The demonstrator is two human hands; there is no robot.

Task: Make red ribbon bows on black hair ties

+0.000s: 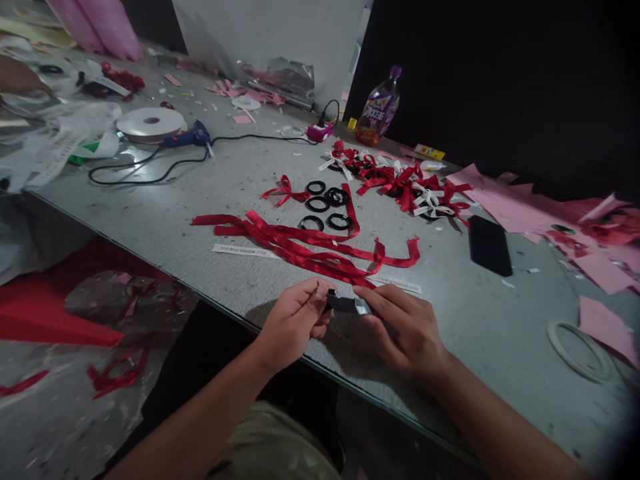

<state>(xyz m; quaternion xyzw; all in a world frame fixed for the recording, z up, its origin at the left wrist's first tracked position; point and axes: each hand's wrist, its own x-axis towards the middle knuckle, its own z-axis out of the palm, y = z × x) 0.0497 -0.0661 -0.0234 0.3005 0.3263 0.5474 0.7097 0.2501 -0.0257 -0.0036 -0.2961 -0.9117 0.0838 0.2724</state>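
My left hand [295, 321] and my right hand [403, 327] meet at the near edge of the grey table [210, 200]. Both pinch the ends of a small dark strip [347, 305] held between them just above the tabletop. Right behind the hands lies a tangle of long red ribbons [310, 245] with a printed white ribbon strip [245, 251] under it. Several black hair rings [325, 203] lie beyond the ribbons.
Finished red and white bows [400, 179] are heaped at the back, near a purple drink bottle [379, 110]. A black phone [490, 245] lies at right among pink paper pieces [525, 207]. A blue glue gun [189, 138], its cable and a white ribbon spool [150, 123] sit at left.
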